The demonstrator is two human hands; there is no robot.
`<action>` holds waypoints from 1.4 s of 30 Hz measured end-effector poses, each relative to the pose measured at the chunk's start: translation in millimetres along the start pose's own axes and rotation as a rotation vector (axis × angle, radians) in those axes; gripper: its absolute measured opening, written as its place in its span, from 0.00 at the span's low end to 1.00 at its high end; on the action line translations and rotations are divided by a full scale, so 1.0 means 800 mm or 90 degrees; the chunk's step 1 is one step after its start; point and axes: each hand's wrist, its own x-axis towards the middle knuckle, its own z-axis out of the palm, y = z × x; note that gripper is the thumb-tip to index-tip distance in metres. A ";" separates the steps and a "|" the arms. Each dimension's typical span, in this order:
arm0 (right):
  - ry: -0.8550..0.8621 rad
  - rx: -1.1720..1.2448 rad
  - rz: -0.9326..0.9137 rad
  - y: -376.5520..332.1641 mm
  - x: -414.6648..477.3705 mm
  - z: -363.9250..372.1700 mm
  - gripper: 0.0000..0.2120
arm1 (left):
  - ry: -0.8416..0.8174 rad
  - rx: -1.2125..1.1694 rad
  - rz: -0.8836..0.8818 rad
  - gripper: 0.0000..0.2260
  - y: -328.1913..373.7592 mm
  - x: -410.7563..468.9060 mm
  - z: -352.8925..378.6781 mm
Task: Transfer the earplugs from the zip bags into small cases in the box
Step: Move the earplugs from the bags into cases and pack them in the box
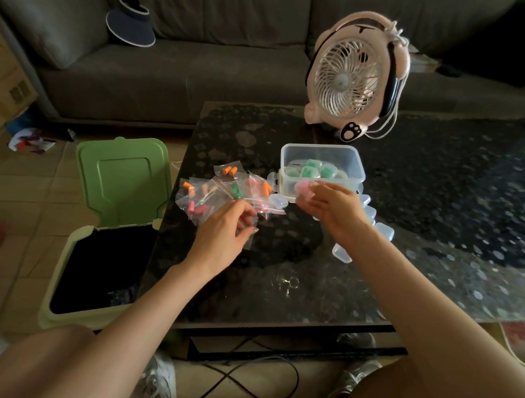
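A clear plastic box [353, 171] on the dark table holds several small cases with green earplugs [309, 170]. My right hand [332, 207] holds a small case with pink earplugs [304, 189] right at the box's front wall. Left of the box lies a heap of zip bags [211, 191] with orange, pink and green earplugs. My left hand [227, 230] pinches an empty-looking zip bag [250, 234] at the heap's near edge. An open empty case [278, 200] lies between heap and box. More empty cases [378, 226] trail to the right of my right hand.
A pink desk fan [355, 77] stands behind the box. A green bin [103, 249] with its lid raised sits on the floor against the table's left edge. A grey sofa with a visor hat [130, 22] lies beyond. Cables run under the table.
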 end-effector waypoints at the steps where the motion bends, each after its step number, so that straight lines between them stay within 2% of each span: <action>1: -0.005 0.056 -0.012 -0.003 0.004 -0.001 0.17 | -0.002 -0.002 0.012 0.08 0.000 0.000 0.001; 4: -0.035 0.156 -0.055 -0.015 0.015 -0.007 0.23 | -0.008 -0.005 0.026 0.09 -0.007 0.001 0.004; 9: -0.034 -0.047 -0.101 -0.017 0.014 -0.009 0.17 | -0.037 0.049 0.027 0.13 -0.021 0.001 0.008; 11: -0.030 -0.065 -0.095 -0.014 0.009 -0.006 0.13 | -0.058 0.117 0.027 0.17 -0.026 0.001 0.010; 14: -0.077 -0.110 -0.071 -0.012 0.001 0.000 0.12 | -0.085 0.224 0.034 0.20 -0.032 -0.002 0.013; 17: -0.095 -0.163 -0.061 -0.006 -0.004 0.006 0.12 | -0.094 0.240 0.028 0.18 -0.035 -0.005 0.018; 22: -0.109 -0.243 -0.056 0.002 -0.006 0.010 0.07 | -0.051 0.225 0.059 0.07 -0.041 -0.008 0.025; 27: -0.133 -0.339 -0.070 0.010 -0.005 0.015 0.07 | 0.045 0.108 0.005 0.03 -0.044 -0.002 0.016; 31: -0.147 -0.341 -0.065 0.011 -0.004 0.024 0.10 | 0.185 -0.004 -0.063 0.04 -0.057 0.008 -0.029; 35: -0.159 -0.354 -0.057 0.020 0.000 0.036 0.12 | 0.314 -0.082 -0.200 0.03 -0.114 0.006 -0.077; 40: -0.190 -0.359 -0.054 0.028 0.003 0.049 0.13 | 0.410 -0.325 -0.419 0.04 -0.178 -0.012 -0.109; 42: -0.199 -0.361 -0.053 0.031 0.003 0.054 0.12 | 0.438 -0.403 -0.492 0.08 -0.213 -0.020 -0.106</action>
